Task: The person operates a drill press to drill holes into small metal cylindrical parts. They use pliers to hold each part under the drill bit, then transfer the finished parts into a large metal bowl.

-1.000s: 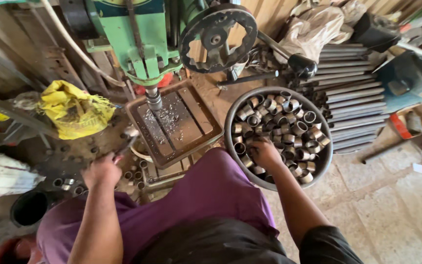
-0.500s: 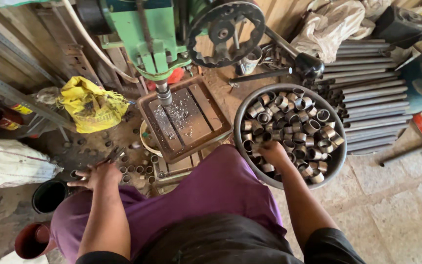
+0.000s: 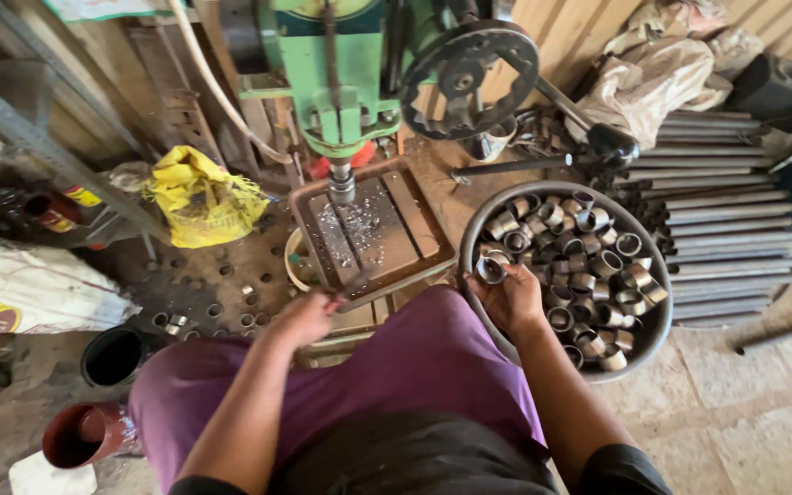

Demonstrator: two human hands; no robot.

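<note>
A ring (image 3: pixel 490 269) sits pinched in the right hand (image 3: pixel 511 298) just over the basin (image 3: pixel 657 332) of rings, lifted clear for handling — the left hand (image 3: pixel 302 319) grips a thin tool (image 3: pixel 352 285) by the drill tray (image 3: pixel 433 240).

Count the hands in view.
2: the left hand is by the drill table; the right hand holds a ring over the basin.
</note>
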